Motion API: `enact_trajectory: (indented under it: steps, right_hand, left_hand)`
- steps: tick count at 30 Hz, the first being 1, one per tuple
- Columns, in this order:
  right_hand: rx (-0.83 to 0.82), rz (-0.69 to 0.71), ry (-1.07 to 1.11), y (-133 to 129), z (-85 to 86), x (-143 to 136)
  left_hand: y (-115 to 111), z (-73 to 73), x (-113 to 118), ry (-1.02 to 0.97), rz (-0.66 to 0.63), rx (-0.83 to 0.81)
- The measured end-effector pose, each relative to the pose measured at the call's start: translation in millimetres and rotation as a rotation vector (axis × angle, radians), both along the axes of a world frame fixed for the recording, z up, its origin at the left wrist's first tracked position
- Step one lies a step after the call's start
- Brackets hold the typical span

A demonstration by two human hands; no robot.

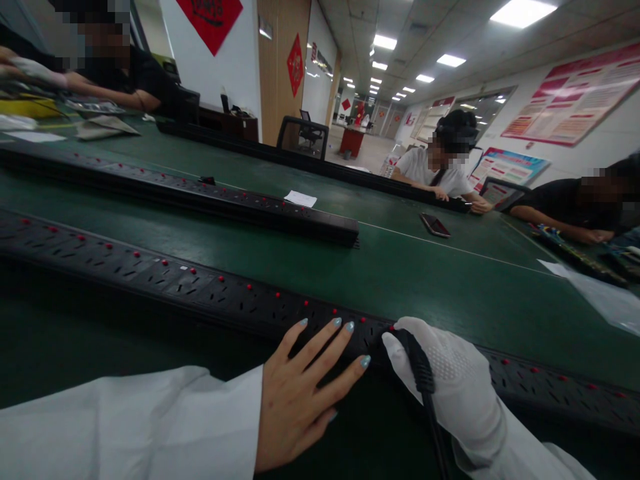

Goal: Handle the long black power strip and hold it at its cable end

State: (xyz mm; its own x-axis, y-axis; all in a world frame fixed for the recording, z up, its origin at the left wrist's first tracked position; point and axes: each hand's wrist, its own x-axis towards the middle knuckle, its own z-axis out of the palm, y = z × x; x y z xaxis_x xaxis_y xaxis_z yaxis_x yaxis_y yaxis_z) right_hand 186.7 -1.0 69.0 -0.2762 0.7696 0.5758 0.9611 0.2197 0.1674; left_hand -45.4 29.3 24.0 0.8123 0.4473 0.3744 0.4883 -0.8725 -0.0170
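Observation:
A long black power strip (pixel 200 283) with a row of sockets and small red buttons runs across the green table in front of me. My left hand (pixel 313 390), bare, rests on its near edge with fingers spread. My right hand (pixel 445 373) wears a white dotted glove and grips a black power plug (pixel 415 357) against the strip's sockets. The plug's cable hangs down toward me. Its prongs are hidden, so I cannot tell how far in they are.
Behind lies a second black power strip (pixel 250 207), and a third (pixel 280 157) along the far edge. A phone (pixel 435 225), a white paper slip (pixel 301 199) and a clear plastic bag (pixel 595 293) lie on the table (pixel 390 267). Several co-workers sit around it.

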Motion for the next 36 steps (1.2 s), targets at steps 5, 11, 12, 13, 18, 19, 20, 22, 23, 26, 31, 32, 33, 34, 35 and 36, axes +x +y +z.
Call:
enact_trajectory:
  steps: [5,11,12,13,18,19,20,22,23,26,31,32,33,34,35,36]
  right_hand:
    - [-0.023,-0.009,0.018,-0.6,-0.1,0.1]
    - [-0.036,-0.016,0.028,0.7,1.0,-1.5]
    - [-0.031,-0.014,0.027,0.8,1.3,-1.7]
    - [-0.023,-0.014,0.025,0.8,1.5,-1.9]
    - [-0.013,-0.015,0.027,0.6,1.5,-1.6]
    - [-0.023,-0.012,0.029,0.7,1.4,-1.4]
    - [-0.031,-0.008,0.03,0.8,1.4,-1.1]
    - [-0.036,-0.001,0.033,0.9,1.4,-0.6]
    - [-0.038,0.001,0.033,0.9,1.5,-0.5]
    - [-0.037,-0.008,0.027,0.3,1.7,-0.9]
    - [-0.028,-0.024,0.019,-0.3,1.9,-2.5]
    - [-0.02,-0.028,0.015,-0.2,1.8,-2.4]
    - [-0.013,-0.028,0.011,-0.2,1.7,-2.1]
    - [-0.009,-0.025,0.009,-0.1,1.5,-1.7]
    - [-0.007,-0.02,0.008,0.0,1.4,-1.2]
    - [-0.004,-0.014,0.011,0.0,1.2,-0.7]
  left_hand:
    - [-0.2,0.2,1.0,0.003,-0.001,0.0]
    - [-0.8,-0.6,1.3,-0.014,0.004,0.022]
    - [-0.7,-0.4,1.1,-0.013,0.004,0.023]
    - [-0.4,-0.2,0.8,-0.01,0.002,0.024]
    - [0.8,-0.2,-0.1,0.001,-0.008,0.004]
    - [0.9,-0.4,-0.1,-0.002,-0.008,-0.001]
    - [1.0,-0.7,-0.1,-0.006,-0.007,-0.007]
    - [1.2,-1.2,-0.1,-0.014,-0.009,-0.014]
    - [1.3,-1.2,-0.1,-0.017,-0.01,-0.016]
    - [1.6,-0.5,-0.3,-0.006,-0.011,-0.023]
    - [1.5,-0.5,-0.4,-0.005,-0.006,-0.007]
    - [1.3,-1.1,-0.2,-0.012,-0.005,-0.005]
    - [1.0,-1.9,0.1,-0.02,-0.005,-0.006]
    - [0.8,-2.7,0.5,-0.028,-0.006,-0.009]
    - [0.5,-3.5,0.9,-0.037,-0.007,-0.013]
    - [0.3,-4.2,1.2,-0.046,-0.006,-0.017]
